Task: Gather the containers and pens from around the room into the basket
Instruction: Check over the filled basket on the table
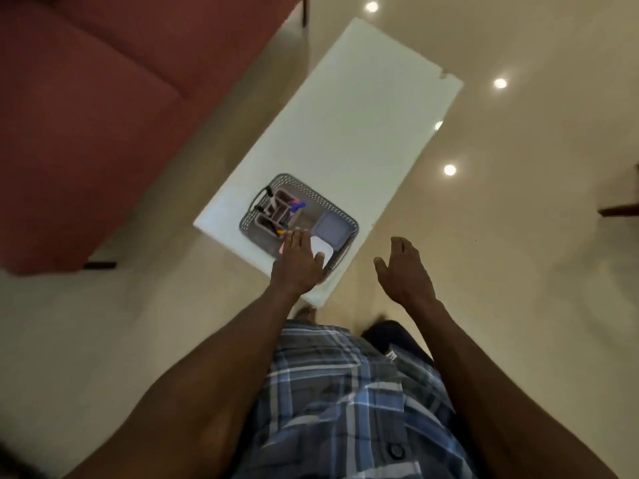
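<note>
Left grip (298, 259) spread above grey perforated basket (313, 195) holding pens (295, 205).

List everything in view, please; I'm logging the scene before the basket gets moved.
basket: one, grey perforated, on the near end of the table
pen holder: one, grey, in the basket's far-left part, holding coloured pens
flat container: one, grey-blue, in the basket's right part
white container: one, white, in the basket, partly under the left hand
table: one, white
sofa: one, dark red, left of the table
left hand: open, over the basket
right hand: open, empty, beside the table
</note>
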